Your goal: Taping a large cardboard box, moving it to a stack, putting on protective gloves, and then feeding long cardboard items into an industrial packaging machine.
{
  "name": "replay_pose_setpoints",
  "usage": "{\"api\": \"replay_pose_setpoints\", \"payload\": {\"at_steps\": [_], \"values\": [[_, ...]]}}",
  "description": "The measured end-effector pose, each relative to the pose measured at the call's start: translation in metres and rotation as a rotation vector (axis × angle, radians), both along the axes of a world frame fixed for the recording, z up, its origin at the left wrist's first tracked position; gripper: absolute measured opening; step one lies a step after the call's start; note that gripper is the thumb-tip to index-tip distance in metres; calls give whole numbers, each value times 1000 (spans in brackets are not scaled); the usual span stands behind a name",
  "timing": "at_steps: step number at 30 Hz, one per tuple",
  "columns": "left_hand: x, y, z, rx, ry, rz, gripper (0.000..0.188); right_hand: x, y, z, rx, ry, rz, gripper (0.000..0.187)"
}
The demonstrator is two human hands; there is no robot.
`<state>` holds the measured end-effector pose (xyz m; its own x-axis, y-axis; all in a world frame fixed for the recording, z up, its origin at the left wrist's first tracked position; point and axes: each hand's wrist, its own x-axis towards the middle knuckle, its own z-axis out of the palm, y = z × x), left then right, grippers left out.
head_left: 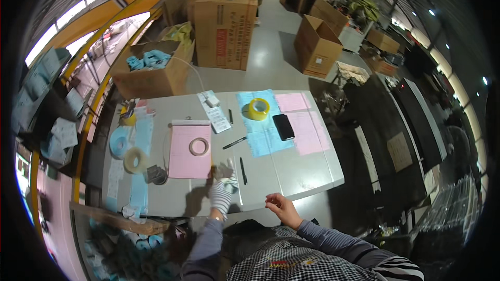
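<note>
My left hand (pixel 222 192), in a striped glove, reaches over the near edge of the table just right of a pink form pad (pixel 190 164). Its fingers are blurred beside a small pale object on the tabletop, and I cannot make out whether they grip it. My bare right hand (pixel 284 209) is at the table's near edge, fingers loosely bent and apart, nothing visible in them. A black pen (pixel 243 170) lies between the hands, with another pen (pixel 234 143) farther up. On the pad rests a tan tape roll (pixel 198 147).
The grey table (pixel 304 174) also bears a yellow tape roll (pixel 259 109) on blue sheets (pixel 268 143), a black phone (pixel 283 127), pink sheets (pixel 311 135), a label strip (pixel 217 117) and a blue roll (pixel 119 141). Cardboard boxes (pixel 226 31) stand beyond; a dark machine (pixel 375 135) flanks the right.
</note>
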<state>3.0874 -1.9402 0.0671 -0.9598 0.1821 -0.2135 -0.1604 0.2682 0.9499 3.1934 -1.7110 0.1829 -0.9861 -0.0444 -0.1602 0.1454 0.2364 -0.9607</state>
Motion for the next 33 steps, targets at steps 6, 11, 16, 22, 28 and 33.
{"api": "replay_pose_setpoints", "payload": {"at_steps": [6, 11, 16, 22, 28, 33], "values": [[78, 142, 105, -12, 93, -108, 19, 4, 65, 12, -39, -66, -164, 31], [88, 222, 85, 443, -217, -220, 27, 46, 130, 40, 390, 100, -208, 34], [136, 345, 78, 159, -48, -412, 24, 104, 226, 36, 479, 172, -397, 35], [192, 477, 89, -346, 605, -658, 28, 191, 356, 30, 480, 92, -572, 23], [221, 555, 112, -338, 124, -1041, 22, 229, 411, 45, 859, 448, -418, 19], [227, 595, 67, 59, -289, -849, 28, 236, 440, 34, 877, 406, -406, 26]]}}
